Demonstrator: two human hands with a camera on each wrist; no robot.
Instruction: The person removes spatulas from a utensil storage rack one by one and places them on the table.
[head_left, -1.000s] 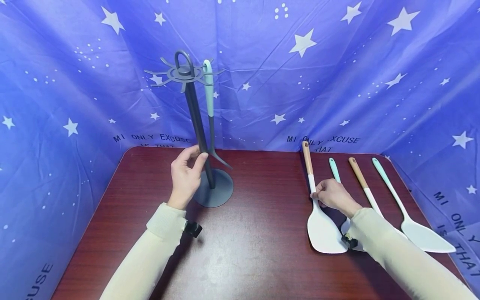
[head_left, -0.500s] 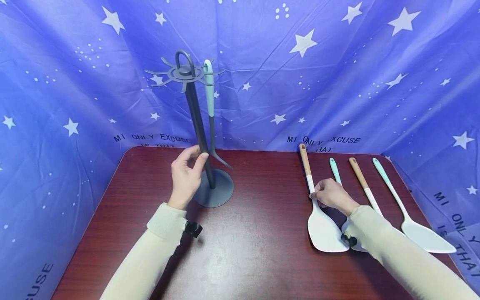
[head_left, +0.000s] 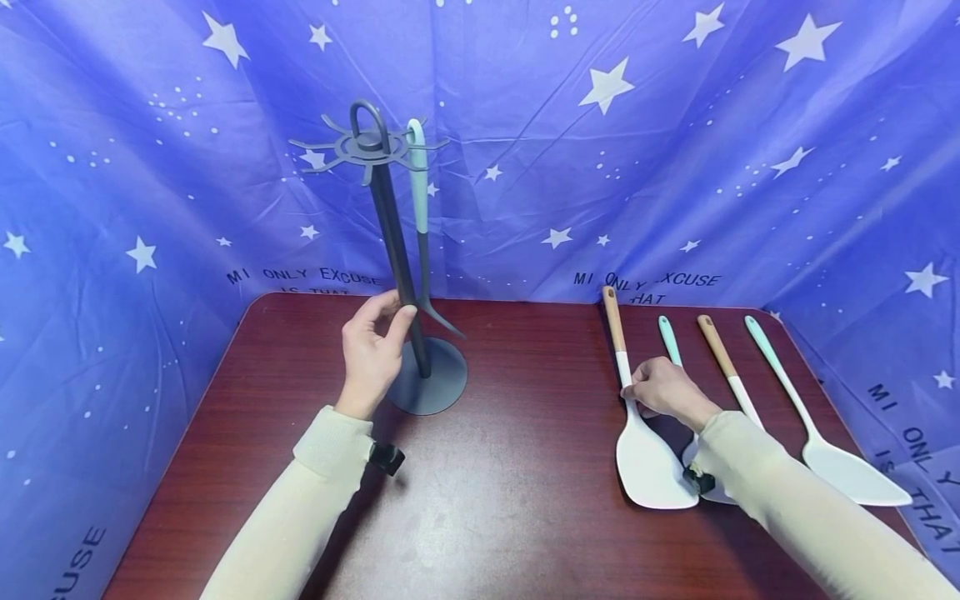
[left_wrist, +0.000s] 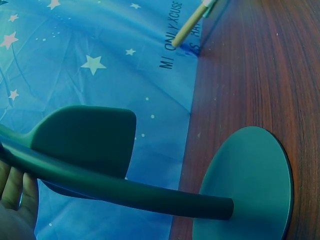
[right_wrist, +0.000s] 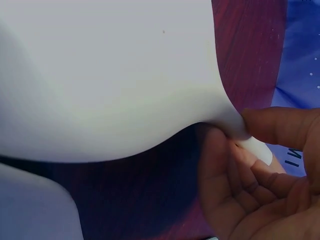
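Observation:
My left hand (head_left: 372, 354) grips the post of a dark grey utensil stand (head_left: 390, 229), thumb on one side and fingers behind. The stand is upright, with a round base and a ring of hooks on top. From one hook hangs a spatula (head_left: 419, 192) with a mint handle and dark shaft; its broad head (left_wrist: 90, 142) shows behind the post in the left wrist view. My right hand (head_left: 667, 390) pinches the neck of a white spatula (head_left: 652, 467) with a wooden handle, between thumb and fingers. In the right wrist view its wide blade (right_wrist: 110, 70) fills the upper left.
To the right of the held spatula lie a mint-handled utensil (head_left: 668, 336), partly hidden by my right hand, a wooden-handled white one (head_left: 742, 396) and a mint-handled white spatula (head_left: 847, 467). A blue star-print curtain (head_left: 510, 125) closes in the table (head_left: 480, 500) behind and at both sides.
The held spatula's handle end tips slightly left and toward me, then a little back to the right. My left hand and the stand stay in place.

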